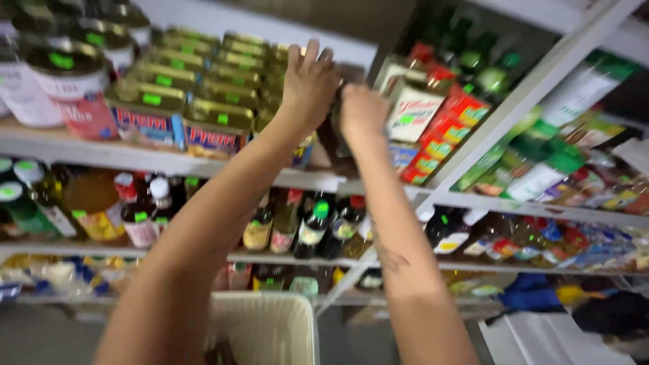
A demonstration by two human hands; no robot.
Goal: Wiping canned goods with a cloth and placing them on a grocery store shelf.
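Both arms are reaching up to the top shelf [169,159] of a stocked store rack. The left hand [309,84] is resting, fingers spread and loose, against the end of a stack of flat gold-topped tins [203,101]; it is gripping nothing that shows. The right hand [363,111] is curling into a fist just beside it. Something dark [336,132] is sitting between the two hands at the shelf corner, but blur is hiding what it is, and whether the right fingers are actually gripping it cannot be told.

To the right, red and white cartons [433,111] are leaning against the slanted shelf post. One tier down, dark bottles [318,226] with green and red caps are standing in a row. A pale basket [263,328] is sitting below, between the forearms.

Judged from the pose, the step in hand is placing or straightening stock at the tin row's end. The next move is calling for a firm hold on the dark item while the left hand is steadying the stack, without nudging the cartons.
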